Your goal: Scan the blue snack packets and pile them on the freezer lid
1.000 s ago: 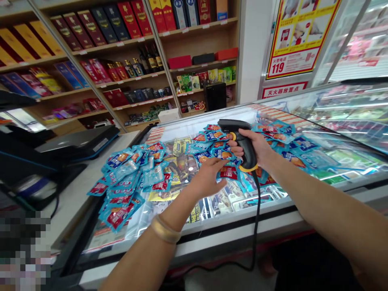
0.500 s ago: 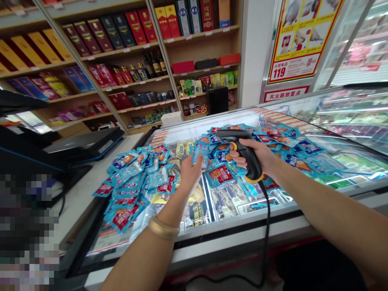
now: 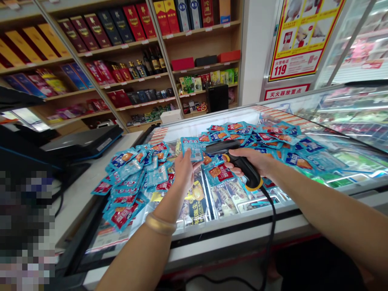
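Observation:
My left hand (image 3: 184,167) grips a light-blue snack packet (image 3: 192,148), its printed back turned up, thumb on top. In my right hand (image 3: 250,161) is a black and yellow barcode scanner (image 3: 244,165), fingers wrapped round the handle; its head points left and sits close to the packet's right edge. A black cord (image 3: 272,218) runs down from the handle. Left of my left hand lies a heap of similar blue packets (image 3: 129,178) with red or navy labels. Another spread of packets (image 3: 266,135) lies beyond and to the right of the scanner.
All this rests on a glass-topped freezer (image 3: 224,222) with packaged goods under the glass. A side counter (image 3: 87,178) with a dark device (image 3: 81,139) stands at left. Behind are shelves (image 3: 133,46) of boxes and bottles, and a wall poster (image 3: 303,44).
My left hand has moved slightly left, turning the packet flatter and more face-on. The scanner has dipped and shifted left, its head now nearer the packet.

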Motion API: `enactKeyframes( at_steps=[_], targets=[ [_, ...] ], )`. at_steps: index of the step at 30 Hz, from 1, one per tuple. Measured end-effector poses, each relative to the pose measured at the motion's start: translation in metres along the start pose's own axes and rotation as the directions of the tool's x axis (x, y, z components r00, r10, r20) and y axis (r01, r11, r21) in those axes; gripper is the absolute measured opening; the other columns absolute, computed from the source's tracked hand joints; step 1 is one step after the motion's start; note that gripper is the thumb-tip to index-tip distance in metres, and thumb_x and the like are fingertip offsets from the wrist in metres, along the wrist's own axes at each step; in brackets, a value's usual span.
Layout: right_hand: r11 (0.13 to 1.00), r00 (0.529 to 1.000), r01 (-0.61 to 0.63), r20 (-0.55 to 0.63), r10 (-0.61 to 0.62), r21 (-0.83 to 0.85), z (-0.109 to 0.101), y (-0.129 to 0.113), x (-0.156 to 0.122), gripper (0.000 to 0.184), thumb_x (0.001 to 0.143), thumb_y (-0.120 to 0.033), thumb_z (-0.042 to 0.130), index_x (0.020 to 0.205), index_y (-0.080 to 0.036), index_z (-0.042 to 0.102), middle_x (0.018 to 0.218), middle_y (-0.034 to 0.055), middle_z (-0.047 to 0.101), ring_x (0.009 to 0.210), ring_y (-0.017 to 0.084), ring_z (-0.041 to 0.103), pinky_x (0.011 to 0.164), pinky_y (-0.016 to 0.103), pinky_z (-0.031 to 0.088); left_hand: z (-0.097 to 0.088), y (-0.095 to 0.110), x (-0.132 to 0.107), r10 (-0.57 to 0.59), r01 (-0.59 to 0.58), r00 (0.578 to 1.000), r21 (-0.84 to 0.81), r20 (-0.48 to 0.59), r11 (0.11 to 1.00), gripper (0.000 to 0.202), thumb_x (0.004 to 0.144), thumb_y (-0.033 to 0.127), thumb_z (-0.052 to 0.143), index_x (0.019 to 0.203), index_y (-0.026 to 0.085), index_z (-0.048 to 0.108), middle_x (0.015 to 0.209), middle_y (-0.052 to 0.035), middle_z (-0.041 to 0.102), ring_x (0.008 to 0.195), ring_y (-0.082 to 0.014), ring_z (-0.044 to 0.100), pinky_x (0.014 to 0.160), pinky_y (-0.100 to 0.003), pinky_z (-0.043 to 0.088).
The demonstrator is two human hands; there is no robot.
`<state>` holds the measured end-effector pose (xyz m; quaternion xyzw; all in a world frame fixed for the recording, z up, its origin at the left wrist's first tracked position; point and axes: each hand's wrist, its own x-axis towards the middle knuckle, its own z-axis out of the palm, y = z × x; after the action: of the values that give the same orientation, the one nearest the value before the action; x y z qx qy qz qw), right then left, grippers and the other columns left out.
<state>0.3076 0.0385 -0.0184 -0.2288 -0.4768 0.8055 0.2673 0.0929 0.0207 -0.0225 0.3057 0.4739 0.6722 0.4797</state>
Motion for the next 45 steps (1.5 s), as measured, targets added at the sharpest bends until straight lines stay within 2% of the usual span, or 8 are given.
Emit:
enactKeyframes(
  at_steps=[15, 20, 24, 27, 32, 34, 39, 45],
  targets=[
    [0.998, 0.999, 0.024, -0.023, -0.022, 0.053, -0.001, 0.000, 0.000, 0.028, 0.080, -0.040, 0.071, 0.085, -0.015, 0.059, 0.071, 0.0019, 0.056, 0.051, 0.009, 0.046, 0.045, 0.021, 0.042, -0.003, -0.004, 0.003, 0.163, -0.171, 0.984, 0.133, 0.070, 0.976, 0.021, 0.089, 0.039, 0.055, 0.094, 0.021, 0.063, 0.077, -0.0018, 0.071, 0.080, -0.0194, 0.071, 0.084, -0.040, 0.058],
    [0.988, 0.997, 0.072, -0.012, -0.071, 0.134, 0.020, 0.000, 0.013, 0.026, 0.080, -0.038, 0.069, 0.084, -0.015, 0.058, 0.070, 0.0011, 0.054, 0.050, 0.008, 0.044, 0.045, 0.020, 0.042, -0.035, 0.024, 0.014, 0.650, -0.642, 0.740, 0.473, 0.175, 0.603, 0.032, 0.093, 0.042, 0.049, 0.112, 0.021, 0.065, 0.112, -0.0082, 0.071, 0.115, -0.0228, 0.062, 0.107, -0.040, 0.044],
    [0.985, 0.999, 0.031, 0.032, -0.037, 0.171, 0.052, -0.001, 0.035, 0.022, 0.083, -0.036, 0.065, 0.084, -0.015, 0.057, 0.068, 0.0007, 0.053, 0.048, 0.008, 0.043, 0.045, 0.020, 0.043, -0.089, 0.068, 0.019, 0.725, -0.703, 0.581, 0.677, 0.370, 0.218, 0.042, 0.097, 0.038, 0.042, 0.132, 0.021, 0.059, 0.130, -0.0113, 0.064, 0.126, -0.0239, 0.055, 0.112, -0.041, 0.038],
    [0.980, 0.998, 0.000, 0.055, -0.011, 0.198, 0.077, 0.001, 0.057, 0.019, 0.088, -0.033, 0.059, 0.083, -0.015, 0.057, 0.066, 0.0009, 0.053, 0.048, 0.008, 0.044, 0.044, 0.019, 0.042, -0.129, 0.093, 0.018, 0.703, -0.507, 0.626, 0.861, 0.338, 0.038, 0.046, 0.096, 0.032, 0.038, 0.137, 0.022, 0.056, 0.131, -0.0134, 0.062, 0.123, -0.0263, 0.056, 0.110, -0.044, 0.039],
    [0.968, 0.997, -0.048, 0.075, 0.031, 0.248, 0.111, 0.018, 0.096, 0.020, 0.092, -0.032, 0.054, 0.083, -0.015, 0.056, 0.064, 0.0010, 0.053, 0.048, 0.009, 0.046, 0.043, 0.018, 0.042, -0.171, 0.093, 0.017, 0.428, -0.152, 0.878, 0.973, 0.215, -0.176, 0.052, 0.091, 0.044, 0.047, 0.138, 0.023, 0.057, 0.142, -0.0177, 0.054, 0.131, -0.0381, 0.051, 0.110, -0.061, 0.033],
    [0.964, 0.996, -0.081, 0.054, 0.070, 0.255, 0.120, 0.027, 0.107, 0.022, 0.095, -0.032, 0.050, 0.082, -0.014, 0.056, 0.062, 0.0010, 0.053, 0.047, 0.009, 0.045, 0.043, 0.018, 0.042, -0.179, 0.084, 0.018, 0.337, -0.151, 0.915, 0.964, 0.220, -0.219, 0.056, 0.091, 0.048, 0.046, 0.141, 0.023, 0.053, 0.149, -0.0184, 0.048, 0.136, -0.0399, 0.045, 0.111, -0.064, 0.031],
    [0.963, 0.994, -0.111, 0.016, 0.110, 0.246, 0.127, 0.037, 0.114, 0.028, 0.098, -0.030, 0.043, 0.079, -0.013, 0.056, 0.061, 0.0012, 0.053, 0.045, 0.008, 0.046, 0.042, 0.018, 0.041, -0.185, 0.077, 0.019, 0.374, -0.181, 0.894, 0.963, 0.245, -0.199, 0.057, 0.093, 0.047, 0.044, 0.143, 0.023, 0.051, 0.154, -0.0162, 0.044, 0.143, -0.0398, 0.036, 0.114, -0.065, 0.026],
    [0.957, 0.999, -0.041, 0.025, 0.036, 0.286, 0.105, 0.021, 0.098, 0.021, 0.093, -0.031, 0.052, 0.082, -0.014, 0.057, 0.063, 0.0011, 0.053, 0.047, 0.008, 0.045, 0.042, 0.017, 0.041, -0.155, 0.086, 0.014, 0.548, -0.340, 0.752, 0.927, 0.367, -0.155, 0.048, 0.092, 0.041, 0.049, 0.134, 0.019, 0.058, 0.141, -0.0170, 0.056, 0.137, -0.0350, 0.045, 0.114, -0.057, 0.033]
  ],
)
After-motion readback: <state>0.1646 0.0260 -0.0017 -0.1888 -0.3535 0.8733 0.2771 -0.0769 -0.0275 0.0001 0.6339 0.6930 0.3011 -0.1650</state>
